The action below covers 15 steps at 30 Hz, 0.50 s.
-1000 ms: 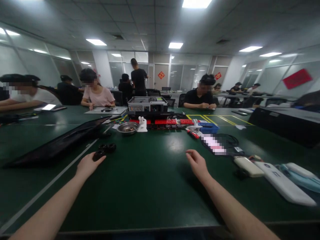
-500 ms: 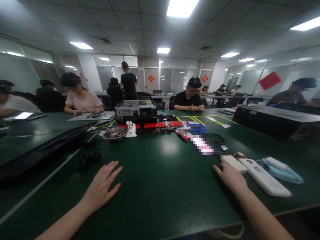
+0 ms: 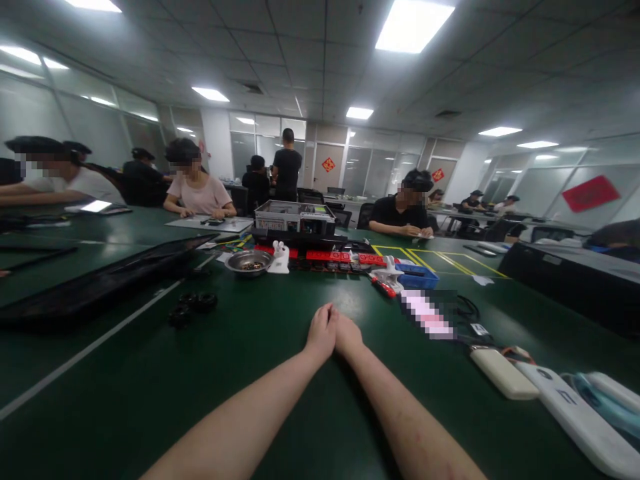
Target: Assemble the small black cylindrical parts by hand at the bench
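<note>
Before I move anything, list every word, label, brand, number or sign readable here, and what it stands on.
No text reads clearly.
Red diamond sign on the far door: blurred character.
Second red diamond, right: too small.
Red banner, right wall: blurred.
White tag by the cable: too small.
White device: dark mark, unreadable.
Red strip: white marks, unreadable.
Pixelated screen: illegible.

I have one view to work from, a camera worn on the person's head. It looks forward and down from the near side of the green table [image 3: 125,413], taking in a broad sweep from the black panel [image 3: 115,279] on the left to the white oblong device [image 3: 580,415] on the right. The forearms [image 3: 240,427] are closest to me, entering from the near side; beyond the open computer case [image 3: 295,217], I see through to the far glass partition [image 3: 375,159], with ceiling [image 3: 300,53] above.
</note>
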{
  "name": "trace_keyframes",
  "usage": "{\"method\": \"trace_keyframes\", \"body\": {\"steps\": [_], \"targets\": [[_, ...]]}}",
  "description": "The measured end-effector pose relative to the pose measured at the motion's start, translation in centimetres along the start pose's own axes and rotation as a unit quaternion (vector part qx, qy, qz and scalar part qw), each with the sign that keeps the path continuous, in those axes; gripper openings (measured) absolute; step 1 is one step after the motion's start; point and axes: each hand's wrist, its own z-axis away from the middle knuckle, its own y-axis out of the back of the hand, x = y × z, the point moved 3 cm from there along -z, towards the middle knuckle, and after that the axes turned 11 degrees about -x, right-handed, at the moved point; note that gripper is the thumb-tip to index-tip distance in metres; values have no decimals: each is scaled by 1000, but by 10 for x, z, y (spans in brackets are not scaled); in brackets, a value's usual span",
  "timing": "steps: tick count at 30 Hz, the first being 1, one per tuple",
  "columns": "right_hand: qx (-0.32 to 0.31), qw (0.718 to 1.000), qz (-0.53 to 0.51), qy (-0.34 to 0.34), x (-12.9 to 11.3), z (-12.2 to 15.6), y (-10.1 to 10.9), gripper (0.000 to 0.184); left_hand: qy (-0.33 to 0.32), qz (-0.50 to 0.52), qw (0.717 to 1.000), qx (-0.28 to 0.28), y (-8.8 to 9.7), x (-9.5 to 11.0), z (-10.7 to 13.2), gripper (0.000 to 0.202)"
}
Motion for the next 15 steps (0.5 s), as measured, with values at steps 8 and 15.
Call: {"method": "trace_keyframes", "body": {"steps": [8,15], "targets": [[58,923,-377,-43,24,-5,3,45,-5,-149,989,-17,35,14,8,59],[-28,894,-442,-66,8,0,-8,40,18,-223,971,-88,26,28,16,45]]}}
